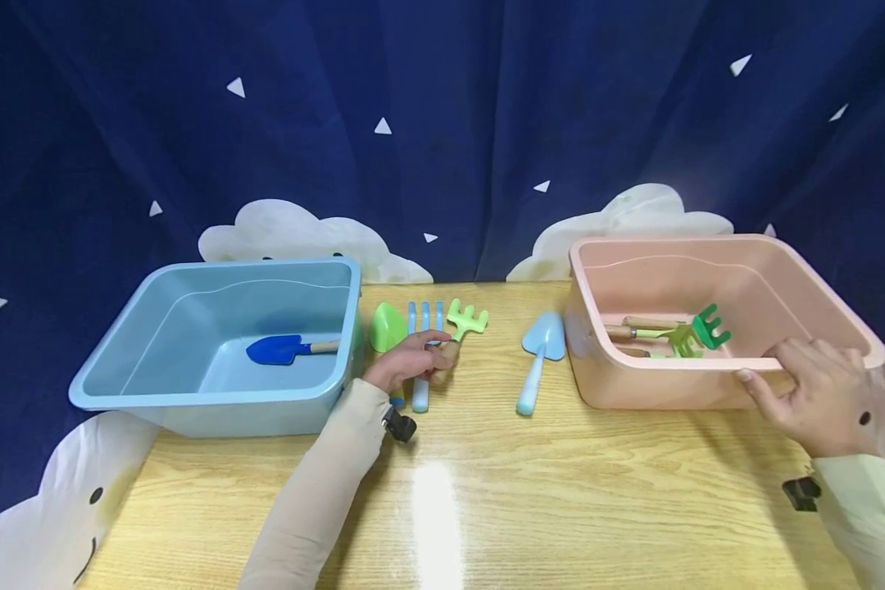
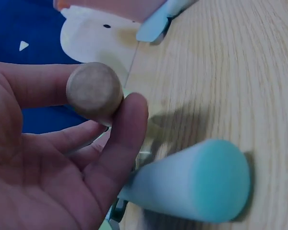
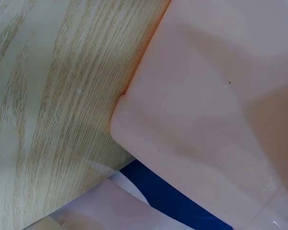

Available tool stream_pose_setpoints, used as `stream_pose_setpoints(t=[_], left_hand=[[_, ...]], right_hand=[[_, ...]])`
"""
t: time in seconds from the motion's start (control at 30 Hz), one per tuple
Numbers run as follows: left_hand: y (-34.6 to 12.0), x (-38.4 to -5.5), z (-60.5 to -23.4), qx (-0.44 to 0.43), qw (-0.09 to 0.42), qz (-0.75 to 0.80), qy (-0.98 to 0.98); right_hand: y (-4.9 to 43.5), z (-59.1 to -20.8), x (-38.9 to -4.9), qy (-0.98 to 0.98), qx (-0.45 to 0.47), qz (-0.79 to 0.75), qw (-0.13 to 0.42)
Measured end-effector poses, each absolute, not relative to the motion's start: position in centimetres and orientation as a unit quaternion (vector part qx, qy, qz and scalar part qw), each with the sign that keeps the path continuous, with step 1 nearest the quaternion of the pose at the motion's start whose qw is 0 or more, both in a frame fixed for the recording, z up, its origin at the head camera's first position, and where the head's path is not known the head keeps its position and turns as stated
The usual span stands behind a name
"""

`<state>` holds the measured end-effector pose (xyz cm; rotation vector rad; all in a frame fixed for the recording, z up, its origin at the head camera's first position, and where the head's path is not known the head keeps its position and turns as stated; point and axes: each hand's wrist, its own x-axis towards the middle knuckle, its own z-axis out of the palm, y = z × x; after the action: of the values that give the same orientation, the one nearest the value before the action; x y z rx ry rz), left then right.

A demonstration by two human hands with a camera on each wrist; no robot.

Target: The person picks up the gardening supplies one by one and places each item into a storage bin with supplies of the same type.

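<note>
My left hand (image 1: 413,360) pinches the wooden handle of a light green toy rake (image 1: 468,318) between thumb and finger. Up close in the left wrist view, the round handle end (image 2: 93,91) shows between the fingertips. Beneath that hand a blue toy fork (image 1: 420,397) lies on the table, with a green toy shovel (image 1: 388,326) at its left. My right hand (image 1: 822,397) grips the front rim of a pink basin (image 1: 656,387), fingers over the edge and thumb outside. In the right wrist view only the basin wall (image 3: 197,105) fills the near space; the hand is not clearly visible.
A light blue trowel (image 1: 542,338) lies left of the pink basin. Inside that basin are a dark green rake (image 1: 708,328) and several wooden-handled tools. At the left stands a blue basin (image 1: 214,401) with a dark blue trowel (image 1: 274,350) in it. Behind hangs a curtain (image 1: 442,147).
</note>
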<state>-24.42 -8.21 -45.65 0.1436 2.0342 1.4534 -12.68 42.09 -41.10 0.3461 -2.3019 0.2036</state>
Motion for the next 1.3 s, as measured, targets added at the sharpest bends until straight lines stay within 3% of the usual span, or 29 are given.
stream_pose_setpoints(t=[0.37,0.87,1.3], left_hand=[[-8.1,-24.4,-45.7,0.051,0.334,0.597,0.727],[-7.2,-24.0,-44.5,0.108,0.359,0.696,0.613],[-6.4,-25.7,-43.1,0.105,0.363,0.699,0.607]], right_hand=[[42.0,-40.8,-12.2,-0.922,0.114,0.067,0.364],[42.2,-40.8,-12.3,-0.921,0.128,0.056,0.364],[42.0,-40.6,-12.3,-0.919,0.123,0.061,0.37]])
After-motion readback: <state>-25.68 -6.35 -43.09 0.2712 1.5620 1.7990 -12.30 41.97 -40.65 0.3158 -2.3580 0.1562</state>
